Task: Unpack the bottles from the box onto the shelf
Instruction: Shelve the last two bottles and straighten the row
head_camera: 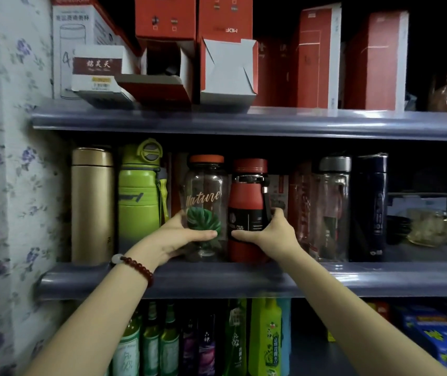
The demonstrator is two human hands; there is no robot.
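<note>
On the middle shelf [244, 278] stands a clear glass bottle [206, 191] with an orange lid, gold "Nature" lettering and a green leaf print. My left hand [179, 237] grips its lower part, thumb across the front. Right beside it stands a red bottle [248, 207] with a black strap. My right hand [271, 234] grips that bottle low down, thumb in front and fingers round its right side. Both bottles stand upright, almost touching. No packing box for these bottles is in view.
Left on the same shelf stand a gold flask [92, 204] and a lime green bottle [139, 196]; right stand a clear bottle [332, 207] and a dark flask [370, 207]. Red and white cartons [227, 71] fill the top shelf. Green bottles [265, 337] line the bottom shelf.
</note>
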